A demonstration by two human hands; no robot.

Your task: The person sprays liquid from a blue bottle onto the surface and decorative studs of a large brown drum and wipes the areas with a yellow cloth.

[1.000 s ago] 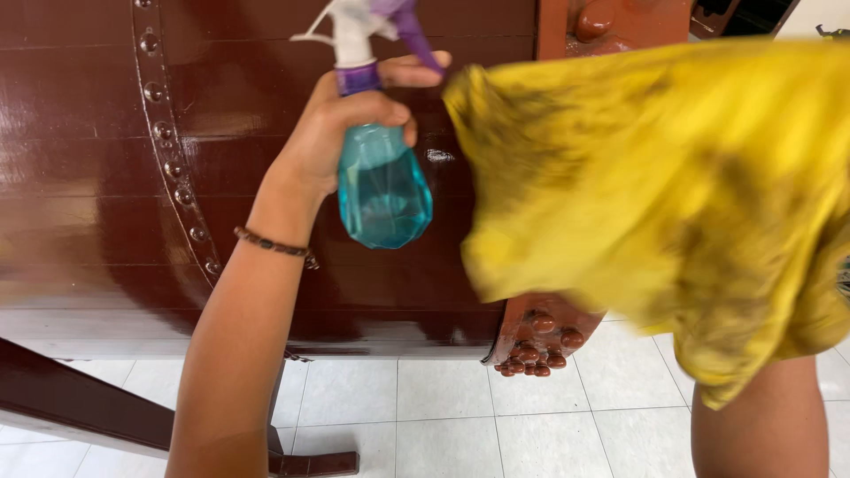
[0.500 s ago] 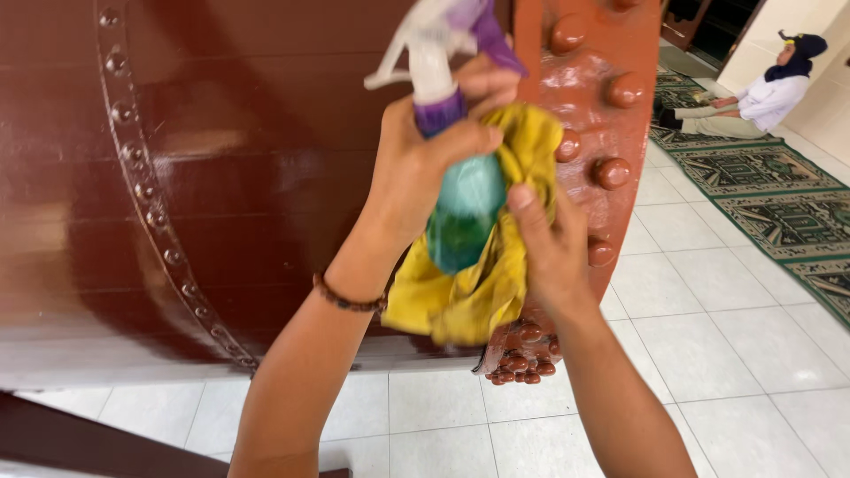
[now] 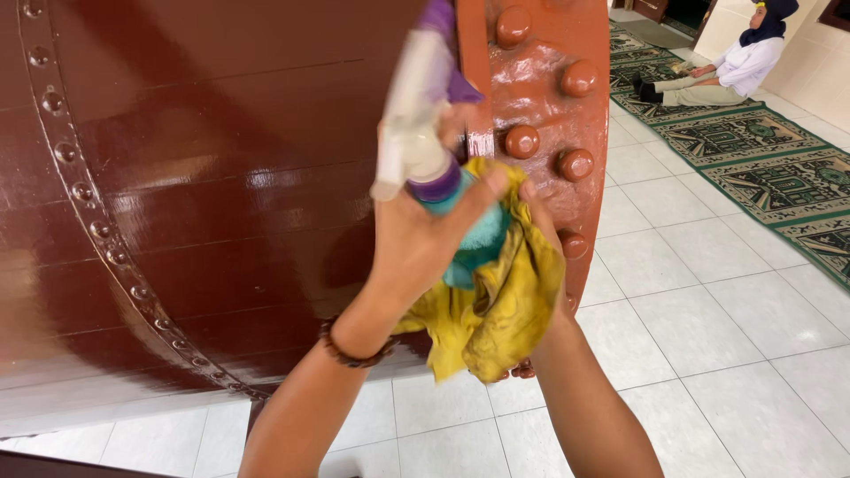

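Observation:
My left hand [image 3: 416,248] grips a teal spray bottle [image 3: 478,239] with a white and purple trigger head [image 3: 416,133], held up in front of a large glossy dark-brown drum [image 3: 204,204]. A beaded bracelet [image 3: 350,350] circles that wrist. My right hand [image 3: 540,221], mostly covered, presses a stained yellow cloth [image 3: 496,310] around the lower part of the bottle. The drum's reddish rim [image 3: 549,106] with round wooden pegs is just behind both hands.
A row of metal studs [image 3: 88,221] curves down the drum's side. White floor tiles [image 3: 708,336] lie below. Green patterned rugs [image 3: 761,168] run along the right, where a person [image 3: 735,62] sits on the floor at the back.
The yellow cloth, held spread out at the right a second ago, has come in and is wrapped around the bottle. The view has shifted right, showing the drum's rim and the rugs.

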